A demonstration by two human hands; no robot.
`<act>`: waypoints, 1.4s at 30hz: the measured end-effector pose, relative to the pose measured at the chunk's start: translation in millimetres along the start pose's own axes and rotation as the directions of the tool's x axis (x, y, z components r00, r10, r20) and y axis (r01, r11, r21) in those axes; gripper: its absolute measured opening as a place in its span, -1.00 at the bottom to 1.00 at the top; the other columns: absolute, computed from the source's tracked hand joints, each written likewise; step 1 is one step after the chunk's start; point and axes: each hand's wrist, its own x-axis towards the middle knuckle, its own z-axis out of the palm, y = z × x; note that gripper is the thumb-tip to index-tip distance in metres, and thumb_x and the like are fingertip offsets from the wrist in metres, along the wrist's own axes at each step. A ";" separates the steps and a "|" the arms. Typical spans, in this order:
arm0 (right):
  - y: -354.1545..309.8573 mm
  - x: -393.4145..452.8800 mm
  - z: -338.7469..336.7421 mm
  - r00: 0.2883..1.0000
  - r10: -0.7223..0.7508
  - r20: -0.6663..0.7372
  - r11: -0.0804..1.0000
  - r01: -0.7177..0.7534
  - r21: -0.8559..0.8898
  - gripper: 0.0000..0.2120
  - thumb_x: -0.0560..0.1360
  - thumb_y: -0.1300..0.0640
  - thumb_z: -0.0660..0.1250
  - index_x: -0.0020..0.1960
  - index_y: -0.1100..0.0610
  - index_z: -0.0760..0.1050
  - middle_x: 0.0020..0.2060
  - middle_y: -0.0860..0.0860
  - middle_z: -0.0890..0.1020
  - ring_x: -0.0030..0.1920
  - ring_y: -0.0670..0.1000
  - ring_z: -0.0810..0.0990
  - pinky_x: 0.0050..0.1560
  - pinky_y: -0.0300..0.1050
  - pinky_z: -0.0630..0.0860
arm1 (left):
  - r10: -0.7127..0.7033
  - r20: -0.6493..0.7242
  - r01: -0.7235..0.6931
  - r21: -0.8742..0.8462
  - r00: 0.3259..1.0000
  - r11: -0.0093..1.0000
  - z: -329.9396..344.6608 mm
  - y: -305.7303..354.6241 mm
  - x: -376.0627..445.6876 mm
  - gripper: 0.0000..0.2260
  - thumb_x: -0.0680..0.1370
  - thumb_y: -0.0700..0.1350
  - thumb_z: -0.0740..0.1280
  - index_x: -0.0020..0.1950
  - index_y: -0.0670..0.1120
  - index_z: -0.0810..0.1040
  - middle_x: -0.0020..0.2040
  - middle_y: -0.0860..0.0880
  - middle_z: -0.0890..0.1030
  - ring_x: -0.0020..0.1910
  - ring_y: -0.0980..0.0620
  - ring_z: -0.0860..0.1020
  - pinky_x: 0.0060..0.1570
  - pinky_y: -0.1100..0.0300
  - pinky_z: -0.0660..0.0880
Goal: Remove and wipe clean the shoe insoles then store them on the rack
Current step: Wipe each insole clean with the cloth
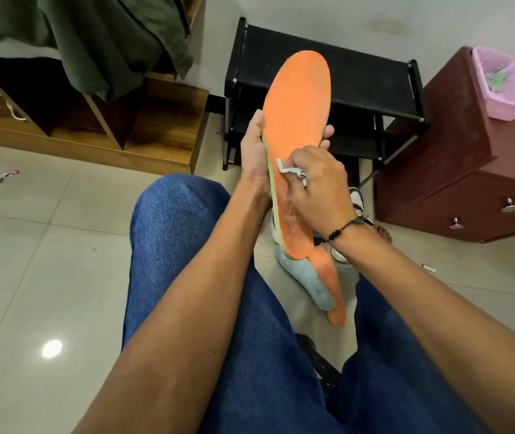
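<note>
An orange insole [297, 120] with a green edge stands upright in front of me, toe end up. My left hand [254, 158] grips its left edge, fingertips showing past the right edge. My right hand [315, 180] presses a small pale cloth [287, 169] against the insole's middle. On the floor between my knees lie two more insoles, one grey-blue [309, 283] and one orange [333, 289], partly overlapping. A white shoe [356, 202] shows behind my right wrist, mostly hidden. The black shoe rack [359, 76] stands against the wall just beyond the held insole.
A dark red drawer cabinet [456, 183] stands at the right with a pink basket [507, 86] on top. A wooden shelf unit [93, 120] with green clothing [109, 36] draped over it is at the left. Pale tiled floor [30, 245] surrounds my blue-jeaned legs.
</note>
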 end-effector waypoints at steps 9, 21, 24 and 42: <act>1.8 13.4 -24.5 0.936 0.329 0.121 0.918 -0.348 0.191 -0.95 0.43 0.22 0.37 -0.17 0.14 0.62 -0.38 -0.14 0.52 -0.28 -0.11 0.51 -0.21 -0.39 0.40 | -0.052 0.017 0.050 0.125 0.998 0.991 1.5 -2.5 2.5 -0.33 0.55 0.35 -0.02 0.21 -0.21 0.46 0.13 -0.28 0.51 0.07 -0.22 0.51 0.17 -0.06 0.45; 42.4 100.7 -29.2 0.999 0.043 0.029 0.964 -0.034 -0.264 -0.86 0.51 0.16 0.25 -0.01 0.09 0.58 -0.06 0.05 0.62 0.03 0.10 0.53 0.09 -0.01 0.32 | -0.032 0.082 0.014 0.206 0.996 0.978 -4.0 -4.8 6.0 -0.29 0.52 0.40 -0.18 0.24 -0.11 0.43 -0.01 -0.15 0.60 -0.16 -0.14 0.58 -0.29 0.08 0.52; 28.5 67.7 -10.8 0.998 0.014 0.069 0.971 0.003 -0.239 -0.87 0.49 0.20 0.25 -0.07 0.08 0.58 -0.10 0.02 0.63 0.01 0.10 0.52 -0.02 -0.08 0.17 | 0.038 0.000 -0.037 0.233 0.999 0.972 -8.7 -1.9 8.0 -0.33 0.57 0.32 -0.19 0.14 -0.13 0.49 -0.08 -0.14 0.65 -0.12 -0.09 0.62 -0.15 0.06 0.58; 28.5 97.3 -14.6 0.997 0.004 -0.071 0.998 -0.008 -0.058 -0.82 0.41 0.26 0.24 -0.14 0.05 0.57 -0.15 -0.04 0.64 -0.08 0.03 0.58 0.03 -0.01 0.28 | 0.009 0.047 -0.022 0.282 0.999 0.959 -6.9 1.0 3.6 -0.38 0.59 0.30 -0.14 0.19 -0.12 0.48 -0.06 -0.20 0.61 -0.21 -0.19 0.55 -0.29 0.04 0.53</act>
